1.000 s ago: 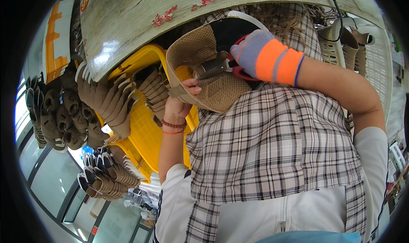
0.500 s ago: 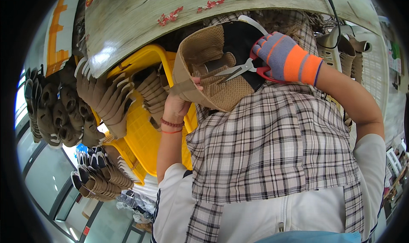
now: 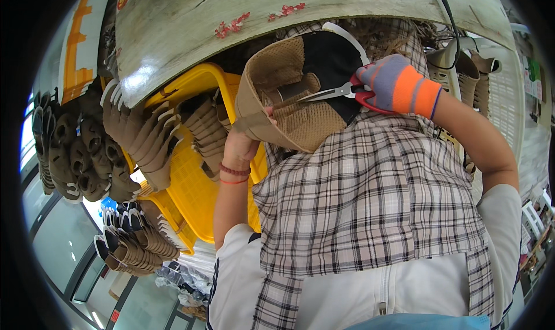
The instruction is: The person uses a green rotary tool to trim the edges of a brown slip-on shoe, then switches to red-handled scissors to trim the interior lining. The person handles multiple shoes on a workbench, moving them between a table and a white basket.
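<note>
Left hand (image 3: pixel 245 148), bare, with red bands at the wrist, gripped the tan shoe upper (image 3: pixel 292 98) by its lower rim, thumb over the edge, opening turned up toward the head camera. Upper was held in front of the chest, above the plaid apron (image 3: pixel 370 214) and just below the table edge (image 3: pixel 277 23).

Right hand (image 3: pixel 393 87), in a grey and orange glove, was closed round the red handles of the pliers (image 3: pixel 332 91). Tips reached inside the upper, near its dark lining; whether they had bitten on anything could not be made out.

Behind the left arm: yellow crate (image 3: pixel 199 197) holding more tan uppers, with stacks (image 3: pixel 87 150) of them off to the left.

Judgement on doing it well: keep the left grip firm at the rim so the soft upper does not fold under the tool; work the tips in small, controlled closes near the seam, away from the left thumb; pull along the fabric, not across, to avoid tearing the mesh.
</note>
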The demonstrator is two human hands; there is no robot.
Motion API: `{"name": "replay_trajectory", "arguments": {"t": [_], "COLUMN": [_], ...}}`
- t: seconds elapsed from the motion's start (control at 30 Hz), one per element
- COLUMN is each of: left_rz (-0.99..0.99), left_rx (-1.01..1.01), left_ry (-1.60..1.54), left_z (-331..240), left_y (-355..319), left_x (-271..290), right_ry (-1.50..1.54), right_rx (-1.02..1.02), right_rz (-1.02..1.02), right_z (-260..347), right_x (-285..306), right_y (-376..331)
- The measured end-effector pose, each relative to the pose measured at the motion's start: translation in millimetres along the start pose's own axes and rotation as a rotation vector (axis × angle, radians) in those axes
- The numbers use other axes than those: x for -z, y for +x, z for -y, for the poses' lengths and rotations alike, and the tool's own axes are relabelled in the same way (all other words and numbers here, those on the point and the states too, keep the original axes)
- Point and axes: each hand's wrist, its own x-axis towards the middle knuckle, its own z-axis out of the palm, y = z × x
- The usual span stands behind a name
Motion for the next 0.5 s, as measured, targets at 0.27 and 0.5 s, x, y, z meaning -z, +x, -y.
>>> {"name": "replay_trajectory", "arguments": {"t": [0.27, 0.5], "left_rz": [0.008, 0.009], "left_rx": [-0.032, -0.028], "left_ry": [0.038, -0.045], "left_z": [0.5, 11.0], "left_y": [-1.8, 7.0], "left_x": [-10.8, -4.7], "right_ry": [-0.008, 0.022], "right_rx": [0.137, 0.119], "right_rz": [-0.292, -0.118], "right_z": [-15.4, -9.0], "right_x": [-7.0, -2.4], "right_y": [10.4, 7.7]}}
